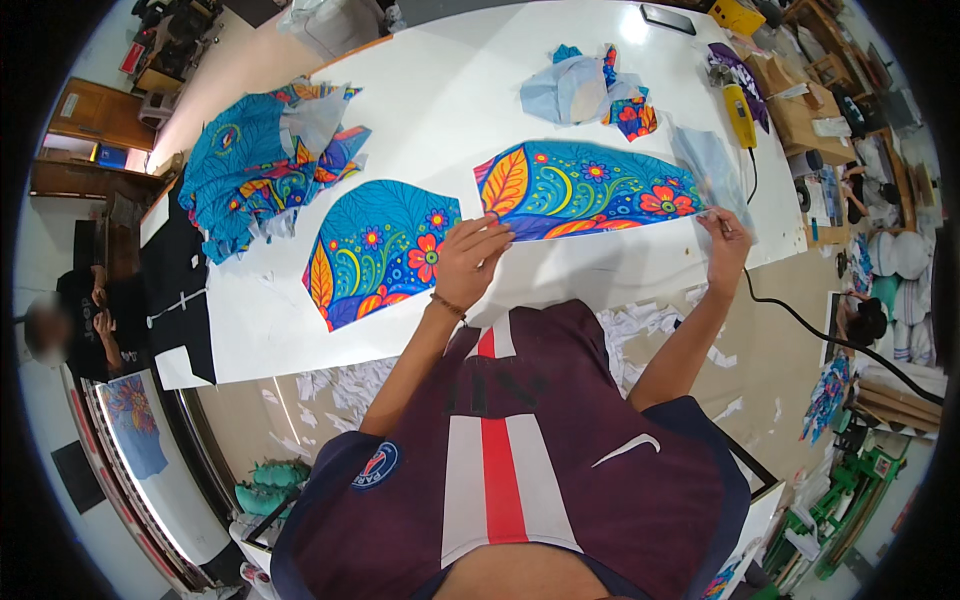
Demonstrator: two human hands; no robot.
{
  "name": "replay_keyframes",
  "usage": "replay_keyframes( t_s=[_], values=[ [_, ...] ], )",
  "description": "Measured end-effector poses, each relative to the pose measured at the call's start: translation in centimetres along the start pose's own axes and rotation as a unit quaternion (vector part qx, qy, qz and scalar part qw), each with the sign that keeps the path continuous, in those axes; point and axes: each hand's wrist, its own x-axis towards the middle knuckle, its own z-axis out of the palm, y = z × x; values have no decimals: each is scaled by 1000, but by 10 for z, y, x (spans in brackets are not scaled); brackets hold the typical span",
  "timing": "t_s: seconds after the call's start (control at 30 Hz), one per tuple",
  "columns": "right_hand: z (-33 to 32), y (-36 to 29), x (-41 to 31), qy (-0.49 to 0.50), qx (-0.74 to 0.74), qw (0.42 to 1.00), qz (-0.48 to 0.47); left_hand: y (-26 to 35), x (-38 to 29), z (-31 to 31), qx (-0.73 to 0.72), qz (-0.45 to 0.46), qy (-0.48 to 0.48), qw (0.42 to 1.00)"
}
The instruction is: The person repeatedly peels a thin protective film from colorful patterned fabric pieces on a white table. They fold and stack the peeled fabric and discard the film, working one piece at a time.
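Observation:
A floral-printed turquoise fabric panel (592, 184) lies before me on the white worktable (420, 90). My left hand (474, 259) has its fingertips at the panel's near left corner, pinching the edge. At the near right corner, my right hand (726, 251) grips the same panel between thumb and fingers. The near edge runs nearly straight between both hands. A second printed panel (375, 244), with one curved edge, lies flat just left of my left hand. Beyond my right hand is a thin translucent bluish sheet (712, 169), partly beneath the panel's right end.
A heap of printed pieces (247, 165) lies at the left; a smaller pile (577, 94) is farther back. A yellow corded power tool (739, 116) rests at the right, its black cable (817, 326) trailing past the table edge. A phone (667, 19) lies at the back. Paper scraps (637, 330) litter the floor.

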Motion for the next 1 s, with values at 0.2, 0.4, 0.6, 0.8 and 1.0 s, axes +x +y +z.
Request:
replay_keyframes(
  t_s=[0.2, 0.4, 0.6, 0.8, 1.0],
  values=[
    [-4, 71, -24, -17, -344, 926, -156, -24, -44, 44, 28, 16, -162, 986],
    [48, 62, -43, 43, -259, 957, -126, -58, -58, 26, 30, -129, -85, 988],
    [92, 85, -37, -1, -304, 940, -156, -133, -92, -50, 53, -282, 85, 954],
    [115, 81, -42, 8, -367, 915, -167, -169, -130, -119, 65, -394, 208, 893],
    [127, 80, -46, -8, -376, 910, -173, -152, -124, -80, 222, -286, 84, 929]
  ],
)
